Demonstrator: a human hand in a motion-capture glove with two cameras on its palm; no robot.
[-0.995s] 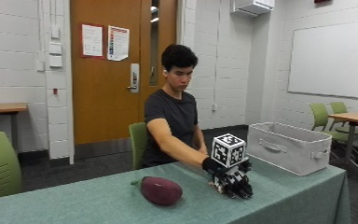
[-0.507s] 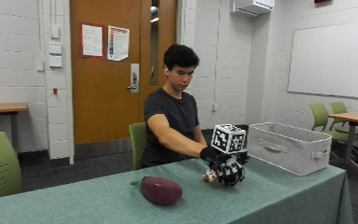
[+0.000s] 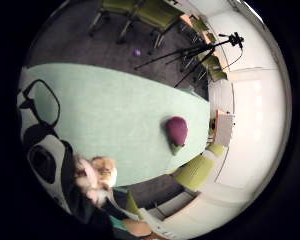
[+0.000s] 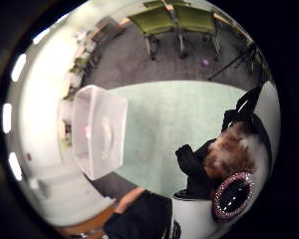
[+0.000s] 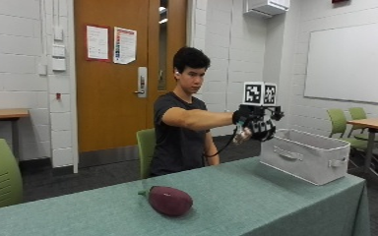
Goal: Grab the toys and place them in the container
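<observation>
Green cloth covers the table (image 5: 261,196), and I read it from the outside view, left to right. The toy eggplant (image 5: 170,200) lies on its side near the front edge, stem at 9 o'clock, bare cloth all round it. From my gloved right hand (image 5: 260,125), raised well above the table at the end of an outstretched arm, the eggplant sits at about 7 o'clock, well apart. The fingers curl round a small furry toy (image 4: 228,149), brown and white in the thumb-side palm view, pressed close to the palm. The white fabric container (image 5: 305,156) stands at the table's right end, open-topped, handle facing front; its near rim lies at 5 o'clock from the hand, just beside it. Green chairs (image 5: 346,129) stand beyond the container, off the table.
</observation>
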